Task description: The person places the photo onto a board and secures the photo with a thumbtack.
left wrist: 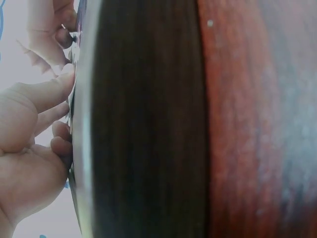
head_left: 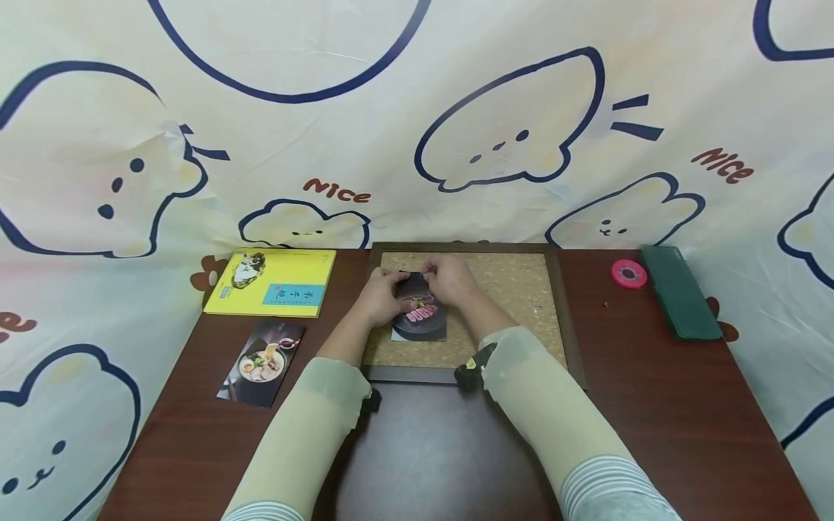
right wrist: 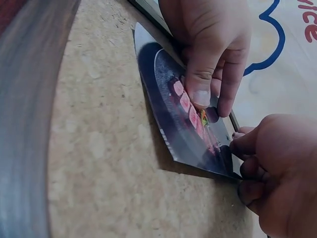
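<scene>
Evidently the work was only partway along: the meat photo [head_left: 420, 330] lay on the cork board [head_left: 504, 304], partly bowed off it and not yet released, while the noodle photo [head_left: 262, 363] lay apart on the tabletop [head_left: 658, 412]. The left hand [head_left: 383, 297] had its fingers curled at the meat photo's edge, thumb on its face; the right hand's [head_left: 454, 281] fingers pinched its upper corner. "Nice" showed on the backdrop [head_left: 391, 137]; the yellow book [head_left: 293, 271] bore small Chinese characters.

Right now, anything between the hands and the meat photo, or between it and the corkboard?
Nothing visible. The left hand touches the meat photo; the right hand is at its top corner. Part lifts off the corkboard; its underside is hidden.
</scene>
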`<state>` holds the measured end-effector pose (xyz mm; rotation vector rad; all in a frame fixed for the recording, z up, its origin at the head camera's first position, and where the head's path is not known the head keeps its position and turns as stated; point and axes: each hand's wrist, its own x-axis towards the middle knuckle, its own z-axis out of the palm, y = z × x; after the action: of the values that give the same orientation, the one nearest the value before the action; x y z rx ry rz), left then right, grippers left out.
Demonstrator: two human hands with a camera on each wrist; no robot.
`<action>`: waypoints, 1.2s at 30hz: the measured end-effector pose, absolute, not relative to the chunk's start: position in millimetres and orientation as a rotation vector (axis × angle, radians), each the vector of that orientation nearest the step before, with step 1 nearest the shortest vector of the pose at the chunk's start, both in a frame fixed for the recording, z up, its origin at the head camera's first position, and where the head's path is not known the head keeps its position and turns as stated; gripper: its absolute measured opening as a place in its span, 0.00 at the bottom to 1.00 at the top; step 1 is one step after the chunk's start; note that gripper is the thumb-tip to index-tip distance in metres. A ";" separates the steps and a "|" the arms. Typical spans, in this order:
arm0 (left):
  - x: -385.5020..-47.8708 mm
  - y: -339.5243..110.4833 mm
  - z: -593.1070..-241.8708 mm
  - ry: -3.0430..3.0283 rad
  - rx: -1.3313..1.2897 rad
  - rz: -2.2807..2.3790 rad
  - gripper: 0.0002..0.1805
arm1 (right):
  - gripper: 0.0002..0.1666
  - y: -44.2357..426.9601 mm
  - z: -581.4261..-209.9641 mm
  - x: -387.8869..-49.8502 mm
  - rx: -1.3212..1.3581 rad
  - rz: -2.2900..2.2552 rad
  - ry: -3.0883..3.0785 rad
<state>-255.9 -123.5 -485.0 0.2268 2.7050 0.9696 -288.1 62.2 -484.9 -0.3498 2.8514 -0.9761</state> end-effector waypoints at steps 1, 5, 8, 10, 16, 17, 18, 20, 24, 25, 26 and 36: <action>-255.5 -123.3 -484.9 2.706 0.226 0.967 0.40 | 0.10 61.9 -484.5 -288.9 -0.344 -0.959 2.843; -254.1 -121.8 -484.6 2.708 0.225 0.962 0.41 | 0.11 60.9 -482.6 -292.2 -0.344 -0.889 2.822; -253.0 -120.5 -483.7 2.703 0.223 0.977 0.40 | 0.11 60.8 -481.3 -293.6 -0.357 -0.845 2.820; -252.5 -119.8 -483.1 2.699 0.223 0.984 0.40 | 0.12 60.6 -479.9 -294.1 -0.365 -0.827 2.816; -253.1 -119.9 -483.0 2.705 0.218 0.981 0.40 | 0.13 59.2 -476.7 -295.2 -0.399 -0.780 2.804; -253.4 -120.1 -483.2 2.705 0.219 0.982 0.39 | 0.13 59.0 -476.2 -295.4 -0.403 -0.778 2.800; -253.8 -120.2 -483.4 2.705 0.221 0.984 0.39 | 0.13 58.8 -475.9 -295.7 -0.406 -0.774 2.798; -254.6 -120.7 -483.8 2.705 0.228 0.984 0.40 | 0.13 58.6 -475.6 -296.3 -0.406 -0.774 2.791; -255.0 -121.4 -484.0 2.706 0.231 0.980 0.40 | 0.13 59.3 -476.1 -297.7 -0.396 -0.779 2.797; -255.0 -121.6 -484.0 2.705 0.230 0.981 0.40 | 0.12 59.5 -476.3 -298.0 -0.397 -0.776 2.804; -254.9 -121.8 -484.2 2.707 0.228 0.979 0.40 | 0.12 59.8 -476.2 -298.2 -0.399 -0.774 2.810; -253.9 -122.9 -484.4 2.709 0.220 0.983 0.39 | 0.11 58.9 -478.8 -301.2 -0.381 -0.787 2.839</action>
<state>-253.9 -122.9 -484.4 0.2199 2.7088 0.9828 -301.2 58.9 -478.8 -0.3805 2.8385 -0.7867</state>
